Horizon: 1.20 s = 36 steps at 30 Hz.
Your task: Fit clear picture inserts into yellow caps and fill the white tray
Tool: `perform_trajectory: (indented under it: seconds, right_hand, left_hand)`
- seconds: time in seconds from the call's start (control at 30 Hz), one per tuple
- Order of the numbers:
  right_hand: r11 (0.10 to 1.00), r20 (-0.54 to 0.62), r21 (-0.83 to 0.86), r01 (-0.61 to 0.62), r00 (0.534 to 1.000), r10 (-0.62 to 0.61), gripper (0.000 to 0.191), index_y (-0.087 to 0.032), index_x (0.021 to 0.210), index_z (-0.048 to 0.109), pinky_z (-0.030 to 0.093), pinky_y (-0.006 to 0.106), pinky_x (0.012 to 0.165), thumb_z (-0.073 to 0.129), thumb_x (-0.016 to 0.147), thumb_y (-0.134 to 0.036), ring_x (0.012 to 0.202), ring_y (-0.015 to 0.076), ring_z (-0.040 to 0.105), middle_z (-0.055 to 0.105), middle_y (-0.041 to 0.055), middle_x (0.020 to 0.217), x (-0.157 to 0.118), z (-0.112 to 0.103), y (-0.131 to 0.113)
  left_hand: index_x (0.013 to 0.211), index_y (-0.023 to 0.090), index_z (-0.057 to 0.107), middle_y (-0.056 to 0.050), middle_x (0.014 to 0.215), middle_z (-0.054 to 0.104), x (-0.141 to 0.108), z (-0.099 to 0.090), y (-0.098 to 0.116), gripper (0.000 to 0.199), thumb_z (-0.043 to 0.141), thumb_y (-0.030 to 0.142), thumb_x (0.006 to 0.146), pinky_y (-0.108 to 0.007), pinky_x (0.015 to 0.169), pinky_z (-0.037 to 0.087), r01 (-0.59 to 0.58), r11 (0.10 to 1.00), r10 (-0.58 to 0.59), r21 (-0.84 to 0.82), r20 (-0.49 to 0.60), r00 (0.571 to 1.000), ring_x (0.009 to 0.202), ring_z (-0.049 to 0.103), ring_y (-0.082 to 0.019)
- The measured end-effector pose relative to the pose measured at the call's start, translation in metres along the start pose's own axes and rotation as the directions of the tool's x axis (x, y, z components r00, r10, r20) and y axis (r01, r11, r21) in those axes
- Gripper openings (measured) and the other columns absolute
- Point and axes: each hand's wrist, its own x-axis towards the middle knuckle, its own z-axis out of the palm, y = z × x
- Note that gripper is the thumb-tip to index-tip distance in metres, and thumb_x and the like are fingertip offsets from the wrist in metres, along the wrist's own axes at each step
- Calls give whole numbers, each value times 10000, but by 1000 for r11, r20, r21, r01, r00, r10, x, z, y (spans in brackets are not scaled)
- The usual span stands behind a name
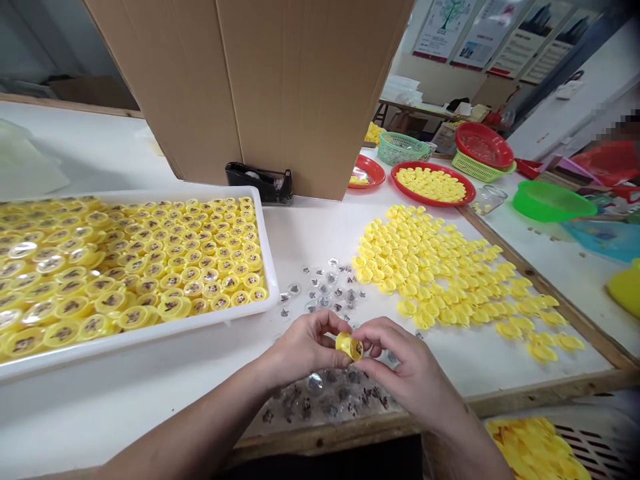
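In front of me, near the table's front edge, my left hand (311,343) pinches a small yellow plastic cap (346,345) between thumb and fingers. Its round end, with a dark printed picture, faces right. My right hand (407,360) closes its thumb and fingertips on that printed end. Under and beyond both hands lie many clear printed discs (320,293), loose on the table. A white tray (267,267) at left holds rows of yellow caps with pictures. To the right, many plain yellow pieces (415,250) are spread over the white tabletop.
A tall cardboard sheet (280,100) stands behind a black tape dispenser (259,183). Further right are a red plate (470,193) of yellow pieces, a green basin (553,202) and a clear jar (490,198). A wooden strip (545,283) edges the table; yellow pieces (537,450) sit below it.
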Motion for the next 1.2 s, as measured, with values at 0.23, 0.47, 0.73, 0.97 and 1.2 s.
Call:
perform_trajectory:
  seconds: [0.23, 0.47, 0.73, 0.97, 1.2]
  right_hand:
    - [993, -34, -110, 31, 999, -35, 266, -244, 1029, 611, 526, 270, 716, 576, 802, -109, 825, 167, 609, 616, 40, 955, 1, -1, -3]
    - [976, -130, -202, 79, 986, -106, 233, -249, 1046, 621, 543, 295, 689, 608, 821, -188, 806, 191, 633, 642, 56, 943, -4, 0, -12]
    - [946, -125, -315, 74, 985, -118, 160, -232, 1013, 590, 526, 288, 697, 546, 872, -172, 803, 179, 627, 610, 50, 887, -6, 10, -10]
    - [947, -157, -314, 69, 980, -123, 200, -239, 993, 617, 525, 269, 681, 513, 858, -133, 776, 167, 628, 603, 41, 860, -5, 19, -6]
    - [993, -242, 10, -116, 963, 115, 285, -237, 1067, 608, 522, 280, 677, 652, 785, -224, 793, 177, 603, 604, 45, 923, -10, 22, 11]
  left_hand:
    - [985, 143, 673, -23, 809, 704, -3, 7, -1, 406, 803, 173, 602, -270, 732, 465, 20, 983, -24, -181, -19, 1000, 712, 627, -111]
    - [982, 151, 689, -27, 809, 700, -3, 11, -6, 414, 822, 200, 593, -286, 717, 487, -5, 972, -10, -234, -61, 998, 697, 619, -114]
    - [983, 129, 671, -36, 797, 681, -2, 12, -13, 436, 821, 231, 587, -304, 704, 486, -4, 985, -15, -174, -106, 994, 685, 609, -125]
    - [1045, 134, 618, -52, 908, 659, -4, 12, -11, 420, 762, 284, 681, -310, 785, 459, -20, 998, 19, -52, -14, 1000, 806, 608, -148]
    - [1010, 151, 494, -40, 841, 633, -3, 11, -11, 360, 699, 269, 739, -269, 681, 463, -101, 986, 113, 131, -92, 989, 747, 594, -135]
